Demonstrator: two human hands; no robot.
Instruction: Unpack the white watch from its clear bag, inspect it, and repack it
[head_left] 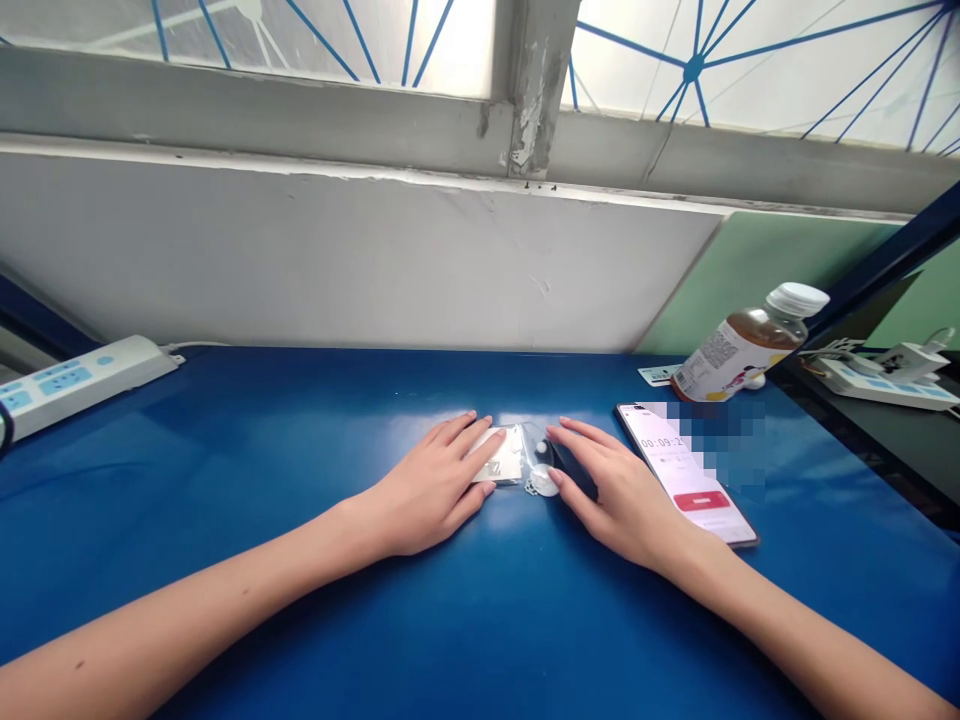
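Note:
A small clear plastic packet (pixel 531 440) lies on the blue table (pixel 480 620), between my two hands. Inside or beneath the plastic is a pale card (pixel 511 458) with a dark mark. A round whitish piece (pixel 544 481) shows at its right end; its kind is unclear. My left hand (pixel 431 490) rests flat, its spread fingers over the card's left part and partly hiding it. My right hand (pixel 626 500) is open at the packet's right side, thumb and fingers apart, with the thumb tip at the round piece.
Right of my right hand lies a phone (pixel 701 500) showing a timer. Behind it, a white-capped bottle (pixel 739 345) with brown liquid stands by a small label card (pixel 656 376). Power strips sit at the far left (pixel 90 375) and right (pixel 889 385). A wall (pixel 360 250) bounds the back.

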